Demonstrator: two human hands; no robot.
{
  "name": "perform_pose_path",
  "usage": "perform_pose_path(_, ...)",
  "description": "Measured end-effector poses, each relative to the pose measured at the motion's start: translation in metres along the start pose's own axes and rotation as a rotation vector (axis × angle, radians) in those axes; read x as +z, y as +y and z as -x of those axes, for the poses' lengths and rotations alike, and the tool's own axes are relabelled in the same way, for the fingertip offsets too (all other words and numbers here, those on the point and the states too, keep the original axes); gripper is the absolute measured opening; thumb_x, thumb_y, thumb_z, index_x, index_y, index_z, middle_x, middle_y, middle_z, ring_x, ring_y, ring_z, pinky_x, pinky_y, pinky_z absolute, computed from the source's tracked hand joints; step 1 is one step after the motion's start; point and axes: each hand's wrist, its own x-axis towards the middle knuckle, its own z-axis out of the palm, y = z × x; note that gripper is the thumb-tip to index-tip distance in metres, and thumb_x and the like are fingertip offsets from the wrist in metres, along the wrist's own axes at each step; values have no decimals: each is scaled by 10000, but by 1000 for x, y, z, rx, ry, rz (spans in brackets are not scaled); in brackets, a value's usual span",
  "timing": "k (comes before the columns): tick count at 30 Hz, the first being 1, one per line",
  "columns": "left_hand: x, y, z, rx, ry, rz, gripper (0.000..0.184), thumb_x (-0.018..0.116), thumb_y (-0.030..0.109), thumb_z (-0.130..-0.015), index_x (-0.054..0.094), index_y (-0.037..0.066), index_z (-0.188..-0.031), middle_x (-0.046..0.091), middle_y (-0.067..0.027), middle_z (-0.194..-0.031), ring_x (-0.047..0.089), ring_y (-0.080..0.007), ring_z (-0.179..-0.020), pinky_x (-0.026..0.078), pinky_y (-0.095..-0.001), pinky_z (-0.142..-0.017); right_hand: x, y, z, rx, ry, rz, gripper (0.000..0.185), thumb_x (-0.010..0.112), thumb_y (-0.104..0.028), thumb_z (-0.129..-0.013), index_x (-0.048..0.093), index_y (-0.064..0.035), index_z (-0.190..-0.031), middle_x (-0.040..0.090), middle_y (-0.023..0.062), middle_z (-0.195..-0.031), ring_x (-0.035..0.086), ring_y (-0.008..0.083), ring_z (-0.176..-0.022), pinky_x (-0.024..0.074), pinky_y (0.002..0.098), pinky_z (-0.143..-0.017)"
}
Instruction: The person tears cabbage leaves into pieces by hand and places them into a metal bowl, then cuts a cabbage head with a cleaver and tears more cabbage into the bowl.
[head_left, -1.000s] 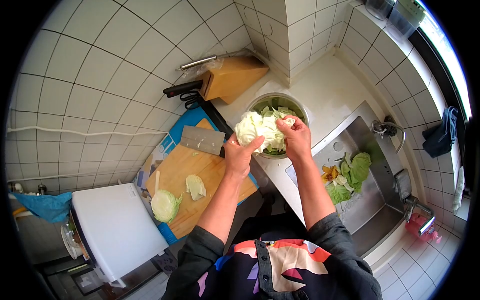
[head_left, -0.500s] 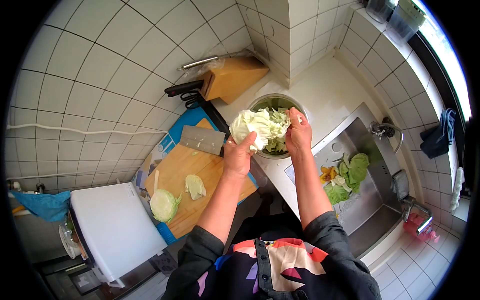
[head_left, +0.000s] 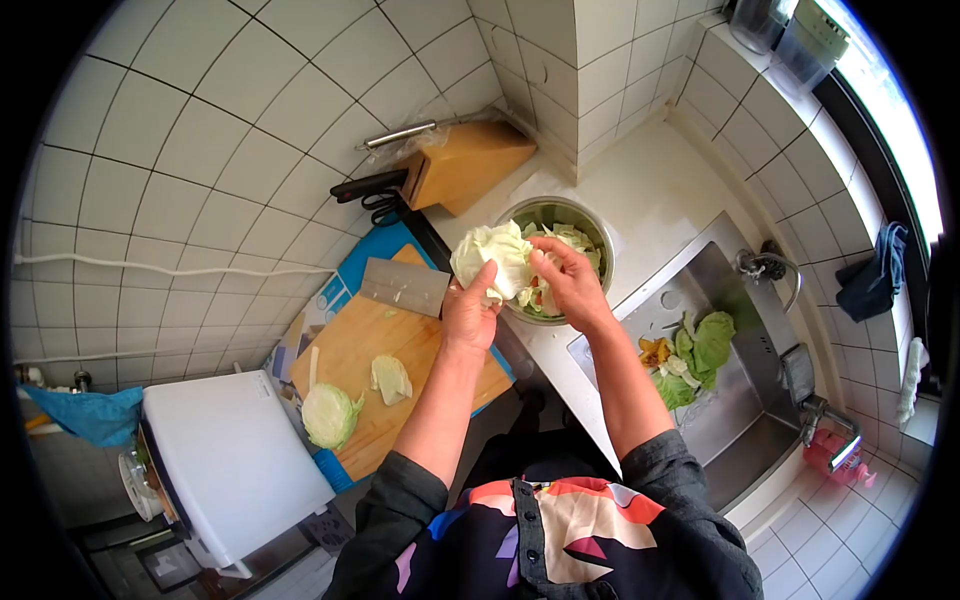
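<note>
Left hand [head_left: 470, 315] grips cabbage [head_left: 490, 258]; right hand [head_left: 574, 290] seems to pinch its edge; a loose hold could drop it outside the bowl [head_left: 604, 246]

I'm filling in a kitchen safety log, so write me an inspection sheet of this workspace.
Surface: cutting board bears a cut cabbage and a smaller cabbage piece.
Job's things: leafy cabbage chunk held partly over a metal bowl with torn leaves inside.
Clutter: cleaver lies uncovered at the board's far end; loose green leaves in the sink.
Hands: left hand grips the chunk; right hand pinches its edge.
Cables: a white cable or pipe runs along the tiled wall.
Surroundings: knife block near the wall; pink bottle beside the sink.
</note>
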Motion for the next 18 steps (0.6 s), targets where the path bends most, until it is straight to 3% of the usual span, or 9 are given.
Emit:
perform_pose_path(7, 16, -8, 7, 92, 32, -87, 478, 707, 61, -754, 498, 39, -1183, 583, -71, -1104, 581, -175, -984, 478, -303, -833, 2, 18, -11, -153, 199, 324, 215, 616, -182, -849, 597, -26, -995, 586, 36, -673, 571, 103, -556, 452, 241, -440)
perform_pose_path(10, 25, -12, 9, 199, 24, -103, 485, 708, 32, -746, 493, 6, -1180, 581, -82, -1103, 578, -166, -982, 469, -295, -851, 2, 33, -25, -54, 528, -239, 189, 588, -158, -871, 567, -4, -977, 541, 27, -641, 472, 88, -480, 410, 225, -409)
perform_pose_path(13, 24, -7, 11, 294, -32, -141, 490, 710, 24, -742, 491, -7, -1179, 579, -86, -1103, 575, -160, -983, 464, -286, -855, -17, 25, -26, -43, 561, -185, 182, 585, -164, -873, 564, -13, -971, 541, 22, -678, 482, 79, -525, 405, 222, -413)
perform_pose_path(15, 18, -2, 10, 225, -79, -157, 494, 709, 12, -740, 489, -12, -1182, 580, -90, -1103, 576, -160, -982, 465, -290, -851, -18, 16, -17, -55, 428, -145, 220, 578, -178, -880, 566, -31, -1044, 551, 10, -733, 499, 72, -576, 408, 212, -422)
perform_pose_path(18, 17, -1, 10, 172, -120, -183, 457, 710, 7, -738, 516, -15, -1152, 595, -86, -1076, 585, -152, -953, 470, -286, -835, -17, 2, -9, -89, 35, -48, 326, 544, -219, -902, 537, -98, -1205, 561, -14, -774, 509, 59, -605, 398, 194, -439)
